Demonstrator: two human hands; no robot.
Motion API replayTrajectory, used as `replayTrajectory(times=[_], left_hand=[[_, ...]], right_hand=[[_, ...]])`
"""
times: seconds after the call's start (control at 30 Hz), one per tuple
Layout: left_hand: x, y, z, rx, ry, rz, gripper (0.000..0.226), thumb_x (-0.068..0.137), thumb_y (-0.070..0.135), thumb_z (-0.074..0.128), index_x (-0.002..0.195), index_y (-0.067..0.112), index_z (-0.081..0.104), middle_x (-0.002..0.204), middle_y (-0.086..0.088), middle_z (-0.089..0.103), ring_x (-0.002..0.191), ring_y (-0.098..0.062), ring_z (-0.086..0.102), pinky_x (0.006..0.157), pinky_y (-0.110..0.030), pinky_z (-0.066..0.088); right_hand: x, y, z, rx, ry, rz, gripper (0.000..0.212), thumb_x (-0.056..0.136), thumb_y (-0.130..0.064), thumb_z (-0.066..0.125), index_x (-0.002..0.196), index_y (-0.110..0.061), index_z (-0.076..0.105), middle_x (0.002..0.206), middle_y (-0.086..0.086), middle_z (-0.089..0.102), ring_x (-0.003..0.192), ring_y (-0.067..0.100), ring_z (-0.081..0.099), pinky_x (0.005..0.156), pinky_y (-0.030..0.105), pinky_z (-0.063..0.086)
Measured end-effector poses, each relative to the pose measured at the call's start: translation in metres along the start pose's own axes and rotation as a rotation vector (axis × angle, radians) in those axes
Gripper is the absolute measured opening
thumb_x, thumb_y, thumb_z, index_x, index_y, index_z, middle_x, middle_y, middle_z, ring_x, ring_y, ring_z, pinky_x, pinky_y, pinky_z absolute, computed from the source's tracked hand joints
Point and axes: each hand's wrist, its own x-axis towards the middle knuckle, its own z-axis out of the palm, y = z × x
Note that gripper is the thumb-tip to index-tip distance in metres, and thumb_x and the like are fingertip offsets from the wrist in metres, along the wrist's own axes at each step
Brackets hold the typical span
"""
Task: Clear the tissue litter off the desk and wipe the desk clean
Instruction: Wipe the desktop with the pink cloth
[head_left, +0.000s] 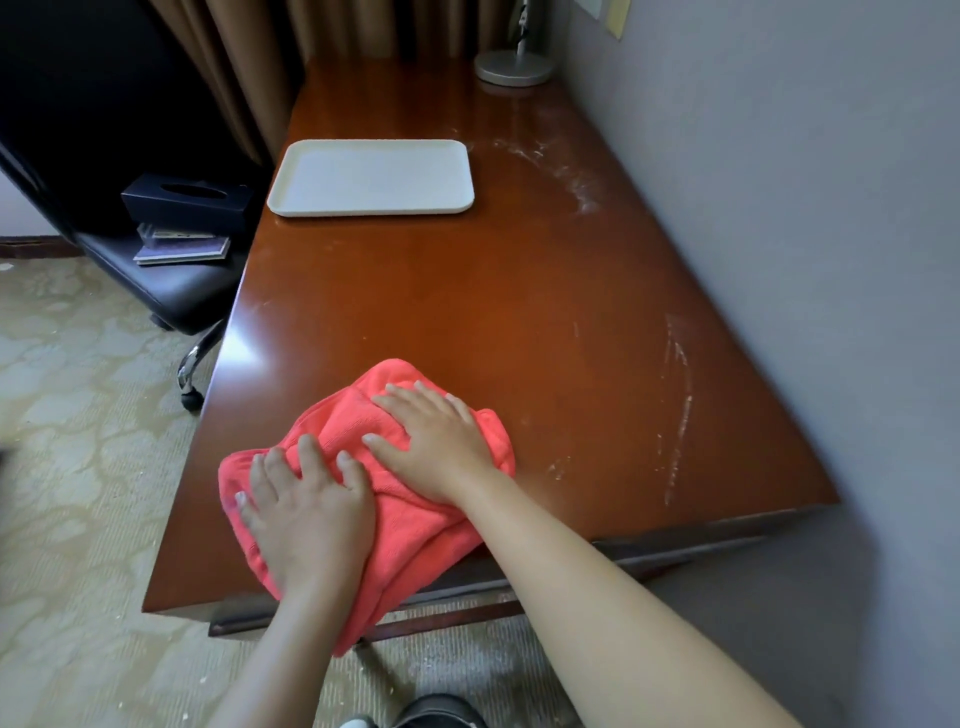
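While you lean over the surface (467, 291) at its near edge, both hands lie spread and flat on the cloth (410, 499), left hand (311, 514) at the overhanging part, right hand (441, 441) farther in, likely to press it down for wiping. White streaks (675, 410) remain toward the right edge. The tray (371, 176) near the far left edge holds nothing; no tissue shows.

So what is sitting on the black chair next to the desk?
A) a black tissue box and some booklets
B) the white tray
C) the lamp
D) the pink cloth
A: the black tissue box sits on the chair seat with the booklets beside it, while the tray, cloth and lamp base are all on the desk.
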Motion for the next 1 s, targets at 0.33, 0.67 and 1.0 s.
replayTrajectory(times=[0.33,0.67,1.0], left_hand=[[-0.027,0.045,0.014,-0.037,-0.025,-0.003,0.067,0.082,0.040,0.021,0.133,0.005,0.046,0.140,-0.026,0.039,0.137,-0.038,0.025,0.112,-0.054,0.014],[-0.032,0.097,0.025,-0.078,-0.099,-0.023,0.056,0.096,0.038,0.021,0.142,0.010,0.034,0.150,-0.019,0.025,0.144,-0.030,0.008,0.114,-0.051,-0.001],[-0.008,0.161,0.046,-0.068,-0.169,-0.071,0.054,0.098,0.037,0.017,0.148,0.015,0.019,0.156,-0.013,0.012,0.145,-0.026,-0.003,0.113,-0.054,-0.007]], right_hand=[[-0.017,0.039,-0.027,0.020,0.002,0.036,0.054,0.094,-0.049,0.042,0.145,-0.032,0.032,0.155,-0.014,0.022,0.145,0.007,0.009,0.116,0.032,0.000],[-0.013,0.078,-0.059,0.017,0.004,0.074,0.054,0.095,-0.049,0.043,0.145,-0.032,0.032,0.155,-0.014,0.021,0.145,0.005,0.008,0.116,0.032,-0.001],[0.035,0.121,-0.093,-0.023,-0.026,0.048,0.051,0.097,-0.048,0.040,0.144,-0.032,0.033,0.155,-0.014,0.023,0.145,0.005,0.010,0.116,0.033,0.002]])
